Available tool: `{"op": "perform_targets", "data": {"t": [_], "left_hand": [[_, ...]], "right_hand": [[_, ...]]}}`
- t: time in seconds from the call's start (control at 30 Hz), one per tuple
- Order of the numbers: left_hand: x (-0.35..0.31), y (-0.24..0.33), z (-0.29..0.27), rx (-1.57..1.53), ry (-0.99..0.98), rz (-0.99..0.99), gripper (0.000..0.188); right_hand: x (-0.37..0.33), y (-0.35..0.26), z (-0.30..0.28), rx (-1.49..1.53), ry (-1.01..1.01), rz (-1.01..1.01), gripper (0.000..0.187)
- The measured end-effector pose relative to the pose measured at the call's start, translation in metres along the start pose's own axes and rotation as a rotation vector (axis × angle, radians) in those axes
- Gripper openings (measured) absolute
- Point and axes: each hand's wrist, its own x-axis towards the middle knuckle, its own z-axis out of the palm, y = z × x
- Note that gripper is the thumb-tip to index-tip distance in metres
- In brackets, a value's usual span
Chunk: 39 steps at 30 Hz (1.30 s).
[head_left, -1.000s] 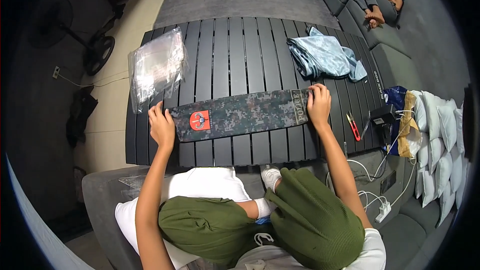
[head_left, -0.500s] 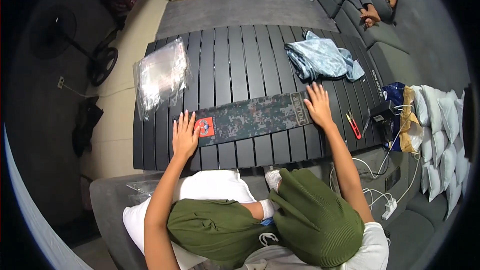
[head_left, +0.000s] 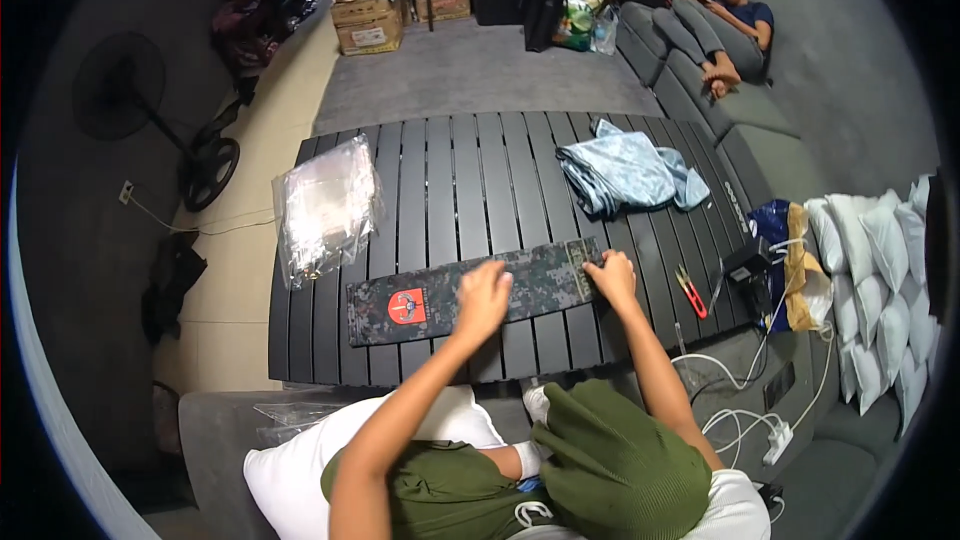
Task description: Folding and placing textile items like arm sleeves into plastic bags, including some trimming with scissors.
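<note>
A long folded strip of camouflage cloth point(head_left: 450, 285) with a red patch point(head_left: 407, 306) near its left end lies across the black slatted table point(head_left: 500, 175), close to me. My right hand point(head_left: 615, 278) is at the strip's right end, thumb on top and fingers curled at the edge, closed on it. Over the strip's middle is my left hand point(head_left: 484, 302); its fingers look bent but are smeared by motion, and whether they touch the cloth cannot be made out.
Clear plastic bags point(head_left: 328, 210) lie at the table's left. A light blue cloth point(head_left: 630, 172) is at the far right, with red-handled thread snips point(head_left: 690, 294) nearer. White pouches point(head_left: 850, 290) are stacked at right beside cables. A person point(head_left: 735, 25) reclines on the sofa.
My left hand has left the red-patch end and moved right over the strip's middle. The right hand has gone from lying flat to curled at the right end. The view has tilted up.
</note>
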Motion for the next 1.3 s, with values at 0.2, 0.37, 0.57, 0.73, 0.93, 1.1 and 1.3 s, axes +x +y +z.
{"op": "perform_targets", "data": {"t": [0.2,0.37,0.57,0.73,0.93,1.1,1.3], "left_hand": [[0.007,0.040,0.089,-0.600,0.041,-0.212,0.034],[0.026,0.074,0.085,-0.978,0.064,-0.492,0.031],[0.040,0.080,0.047,-1.248,0.037,-0.536,0.024],[0.061,0.097,0.006,-1.091,-0.010,-0.456,0.023],[0.052,0.205,-0.074,-1.384,-0.209,-0.400,0.023],[0.032,0.222,-0.138,-1.483,-0.243,-0.368,0.023],[0.005,0.166,-0.180,-1.526,-0.111,-0.465,0.026]], "right_hand": [[0.011,-0.001,0.002,0.261,-0.091,-0.163,0.035],[-0.006,-0.021,-0.008,0.842,-0.272,-0.209,0.024],[-0.048,-0.054,-0.038,1.443,-0.430,-0.124,0.012],[-0.084,-0.043,-0.051,1.755,-0.975,-0.111,0.072],[-0.103,-0.070,-0.062,2.216,-1.195,0.073,0.112],[-0.065,-0.085,-0.079,2.430,-1.000,-0.211,0.098],[-0.018,-0.038,-0.092,2.513,-0.542,-0.022,0.080]]}}
